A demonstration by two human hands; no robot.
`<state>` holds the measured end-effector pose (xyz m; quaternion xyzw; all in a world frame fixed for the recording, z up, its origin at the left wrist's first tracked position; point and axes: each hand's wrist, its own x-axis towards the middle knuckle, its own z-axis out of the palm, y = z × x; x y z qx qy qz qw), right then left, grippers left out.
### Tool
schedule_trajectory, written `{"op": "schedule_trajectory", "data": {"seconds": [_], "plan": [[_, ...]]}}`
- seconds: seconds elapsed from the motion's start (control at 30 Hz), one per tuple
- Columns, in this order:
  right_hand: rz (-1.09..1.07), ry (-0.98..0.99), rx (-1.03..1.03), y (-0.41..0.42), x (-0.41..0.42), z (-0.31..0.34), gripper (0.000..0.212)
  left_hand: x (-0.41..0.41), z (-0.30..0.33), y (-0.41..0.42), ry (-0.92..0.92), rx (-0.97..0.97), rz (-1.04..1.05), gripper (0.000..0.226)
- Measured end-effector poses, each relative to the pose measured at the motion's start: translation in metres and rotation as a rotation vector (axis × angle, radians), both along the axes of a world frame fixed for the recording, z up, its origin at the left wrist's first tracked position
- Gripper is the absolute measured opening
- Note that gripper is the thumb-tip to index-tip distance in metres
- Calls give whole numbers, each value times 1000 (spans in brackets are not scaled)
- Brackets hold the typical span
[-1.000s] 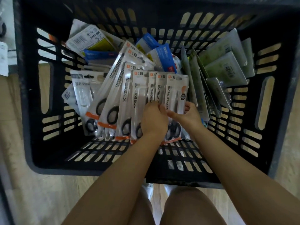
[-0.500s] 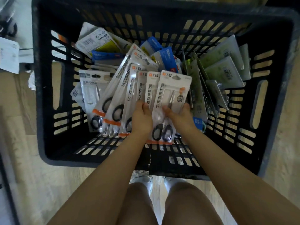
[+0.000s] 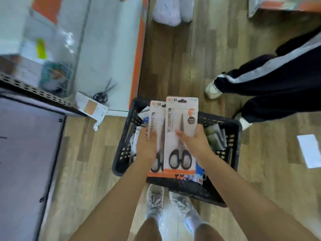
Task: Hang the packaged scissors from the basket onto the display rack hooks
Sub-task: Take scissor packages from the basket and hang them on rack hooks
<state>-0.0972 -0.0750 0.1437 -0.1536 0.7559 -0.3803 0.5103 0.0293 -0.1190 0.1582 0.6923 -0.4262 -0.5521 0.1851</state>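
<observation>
Two white and orange scissors packs are held up above the black basket (image 3: 232,136) on the wooden floor. My right hand (image 3: 194,141) grips the front scissors pack (image 3: 180,122) by its right edge, thumb across its face. My left hand (image 3: 147,145) holds the second scissors pack (image 3: 155,117), which sits behind and to the left of the first. Other packaged goods (image 3: 214,136) lie in the basket, mostly hidden by my hands and the packs. A perforated black rack edge (image 3: 34,89) runs at the left.
A white display unit (image 3: 107,49) with an orange edge stands ahead on the left; loose black scissors (image 3: 102,94) and a small box (image 3: 92,108) lie at its foot. Another person's legs (image 3: 271,91) stand at the right. A white paper (image 3: 311,150) lies on the floor.
Both hands lifted the scissors packs up out of the basket. My view rose and pulled back, so the basket looks smaller and the display unit and floor came into sight.
</observation>
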Motion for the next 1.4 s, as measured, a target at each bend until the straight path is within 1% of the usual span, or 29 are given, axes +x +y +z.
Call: {"op": "schedule_trajectory", "data": {"seconds": [0.07,0.13,0.17,0.2,0.27,0.3,0.33,0.4,0.5,0.67,0.83,0.97,1.07,1.2,1.3,1.4], "plan": [[16,14,-49,-21,-1,71,45,9,62,-17,14,-69,24,9],[96,27,-134,-37,1,141,45,20,125,-29,-19,-156,29,23],[133,39,-179,-45,5,174,46,25,157,-34,-36,-204,41,25],[164,59,-216,-52,9,202,48,31,189,-37,-33,-248,60,24],[227,82,-302,-66,22,258,55,46,248,-38,-40,-317,119,6],[259,97,-346,-70,31,284,58,54,276,-37,-62,-341,152,9],[298,108,-405,-74,40,309,61,62,301,-34,-78,-353,189,15],[389,131,-531,-78,62,354,64,83,344,-26,-92,-408,267,8],[536,131,-712,-81,97,415,70,120,402,-13,-196,-523,390,18],[737,125,-920,-65,163,499,84,193,488,20,-308,-640,612,20],[903,110,-1070,-39,242,565,83,262,546,71,-317,-744,775,13],[1001,90,-1180,-10,310,604,82,320,576,127,-336,-804,925,22],[1078,56,-1275,24,370,624,84,372,591,183,-382,-819,1069,18],[1199,46,-1421,83,450,644,75,437,607,266,-438,-847,1266,15],[1269,-14,-1512,129,503,657,64,477,618,324,-472,-861,1387,15],[1346,-85,-1545,173,547,664,60,509,628,377,-528,-866,1493,23]]}}
